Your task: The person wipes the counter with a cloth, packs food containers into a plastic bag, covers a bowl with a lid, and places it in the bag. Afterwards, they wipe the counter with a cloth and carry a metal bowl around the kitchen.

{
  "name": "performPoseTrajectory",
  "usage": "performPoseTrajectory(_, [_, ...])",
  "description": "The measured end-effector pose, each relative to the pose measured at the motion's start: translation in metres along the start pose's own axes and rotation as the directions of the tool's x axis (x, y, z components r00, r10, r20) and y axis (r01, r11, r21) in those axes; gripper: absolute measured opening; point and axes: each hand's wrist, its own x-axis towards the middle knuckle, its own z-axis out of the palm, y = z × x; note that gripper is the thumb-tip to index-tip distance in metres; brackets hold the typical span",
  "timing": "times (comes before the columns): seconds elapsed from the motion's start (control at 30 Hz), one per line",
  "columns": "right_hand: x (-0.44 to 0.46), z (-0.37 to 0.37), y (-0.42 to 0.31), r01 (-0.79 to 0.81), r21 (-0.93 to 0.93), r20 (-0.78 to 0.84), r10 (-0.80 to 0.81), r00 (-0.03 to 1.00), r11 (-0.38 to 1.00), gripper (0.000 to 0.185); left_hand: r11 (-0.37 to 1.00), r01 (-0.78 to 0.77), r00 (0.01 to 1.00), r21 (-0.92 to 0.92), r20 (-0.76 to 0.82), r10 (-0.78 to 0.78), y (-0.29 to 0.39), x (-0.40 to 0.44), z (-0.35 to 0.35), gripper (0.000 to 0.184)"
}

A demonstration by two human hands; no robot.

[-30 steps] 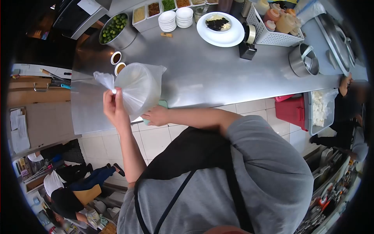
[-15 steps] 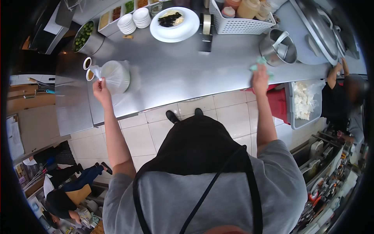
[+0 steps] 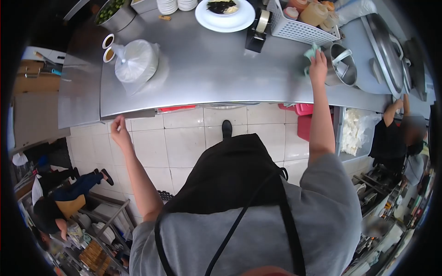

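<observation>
My right hand rests on a pale green cloth on the steel counter, fingers pressed over it, just left of a metal pot with a white-handled tool inside. My left hand hangs just in front of the counter's edge, its fingers curled together with nothing seen in them. Beyond it on the counter stands a knotted clear plastic bag around a rounded whitish container. Two small sauce cups sit close to the bag's knot.
Along the back are a pot of green limes, stacked white cups, a white plate with dark food, a tape dispenser and a white basket of bottles. Other people work at far left and right. A grey bin stands below.
My left hand has let go of the bag's top and drawn back off the counter. My right hand has slid the cloth away from me, beside the pot. The view has shifted.
</observation>
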Motion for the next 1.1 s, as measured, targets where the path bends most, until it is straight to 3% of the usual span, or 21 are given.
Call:
performPoseTrajectory(0.03, [0.009,0.035,0.015,0.053,-0.209,0.037,-0.046,0.998,0.976,0.036,0.999,-0.002,1.0,0.054,0.019,0.001,-0.02,-0.014,-0.011,0.014])
performPoseTrajectory(0.07, [0.008,0.056,0.011,0.065,-0.205,0.04,-0.058,0.998,0.977,0.036,0.994,-0.003,0.999,0.105,0.039,-0.001,-0.039,-0.029,-0.021,0.014])
performPoseTrajectory(0.13, [0.003,0.081,-0.011,-0.152,-0.371,0.114,0.208,0.971,0.916,0.037,0.976,0.141,0.985,0.169,0.076,-0.155,-0.077,-0.067,-0.046,0.016])
performPoseTrajectory(0.2, [-0.015,0.093,-0.046,0.078,-0.234,0.138,-0.046,0.989,0.969,0.037,0.928,0.337,0.922,0.158,0.143,-0.359,-0.125,-0.111,-0.072,0.017])
performPoseTrajectory(0.27, [-0.059,0.084,-0.098,0.295,-0.029,0.121,-0.29,0.949,0.955,0.04,0.901,0.404,0.888,0.16,0.168,-0.428,-0.189,-0.168,-0.097,0.018])
performPoseTrajectory(0.33, [-0.113,0.049,-0.154,0.337,0.159,0.148,-0.36,0.921,0.928,0.043,0.791,0.527,0.779,0.31,0.195,-0.596,-0.24,-0.227,-0.117,0.016])
performPoseTrajectory(0.43, [-0.173,0.01,-0.215,0.413,0.4,0.231,-0.526,0.819,0.818,0.041,0.658,0.685,0.639,0.312,0.174,-0.749,-0.275,-0.303,-0.14,0.017])
performPoseTrajectory(0.5, [-0.18,-0.016,-0.259,-0.084,0.745,0.558,-0.549,0.622,0.662,0.035,0.576,0.741,0.569,0.345,0.135,-0.811,-0.284,-0.343,-0.156,0.018])
performPoseTrajectory(0.57, [-0.155,-0.023,-0.291,-0.083,0.704,0.529,-0.443,0.724,0.705,0.032,0.427,0.805,0.379,0.413,0.197,-0.904,-0.29,-0.367,-0.17,0.02])
performPoseTrajectory(0.63, [-0.104,-0.005,-0.308,-0.016,0.711,0.397,-0.383,0.834,0.703,0.028,0.413,0.818,0.38,0.402,0.161,-0.911,-0.299,-0.385,-0.182,0.02])
performPoseTrajectory(0.7, [-0.067,0.016,-0.329,0.446,0.27,0.197,-0.502,0.842,0.853,0.027,0.409,0.823,0.384,0.395,0.144,-0.912,-0.304,-0.395,-0.186,0.02])
performPoseTrajectory(0.73, [-0.074,0.024,-0.353,0.503,-0.211,-0.02,-0.518,0.855,0.838,0.031,0.42,0.839,0.397,0.347,0.138,-0.907,-0.305,-0.394,-0.185,0.02])
performPoseTrajectory(0.8, [-0.085,0.032,-0.403,0.634,0.336,-0.119,-0.636,0.762,0.697,0.032,0.408,0.866,0.391,0.291,0.117,-0.913,-0.302,-0.396,-0.186,0.021])
performPoseTrajectory(0.83, [-0.111,0.029,-0.431,0.513,0.563,0.103,-0.67,0.735,0.648,0.025,0.425,0.865,0.412,0.266,0.103,-0.905,-0.301,-0.396,-0.181,0.02])
performPoseTrajectory(0.87, [-0.152,0.03,-0.456,0.262,0.717,0.308,-0.63,0.713,0.646,0.022,0.441,0.864,0.433,0.244,0.089,-0.897,-0.301,-0.396,-0.173,0.02])
performPoseTrajectory(0.9, [-0.205,0.083,-0.453,-0.111,0.771,0.58,-0.619,0.529,0.628,0.02,0.428,0.874,0.421,0.232,0.08,-0.904,-0.3,-0.398,-0.163,0.02])
performPoseTrajectory(0.93, [-0.25,0.107,-0.456,-0.032,0.794,0.575,-0.733,0.363,0.607,0.02,0.421,0.888,0.413,0.183,0.083,-0.907,-0.298,-0.402,-0.152,0.019])
performPoseTrajectory(0.97, [-0.291,0.132,-0.453,0.257,0.861,0.428,-0.899,0.097,0.438,0.021,0.412,0.901,0.404,0.137,0.083,-0.911,-0.297,-0.41,-0.145,0.018])
performPoseTrajectory(1.0, [-0.321,0.153,-0.453,0.194,0.741,0.669,-0.733,-0.128,0.643,0.024,0.429,0.896,0.42,0.116,0.1,-0.902,-0.303,-0.423,-0.136,0.018])
performPoseTrajectory(1.07, [-0.376,0.241,-0.412,0.394,0.605,0.792,-0.575,-0.206,0.692,0.024,0.367,0.925,0.357,0.102,0.105,-0.928,-0.302,-0.445,-0.119,0.017])
performPoseTrajectory(1.1, [-0.391,0.284,-0.389,0.429,0.554,0.822,-0.551,-0.145,0.713,0.022,0.327,0.941,0.32,0.082,0.091,-0.943,-0.301,-0.46,-0.111,0.018])
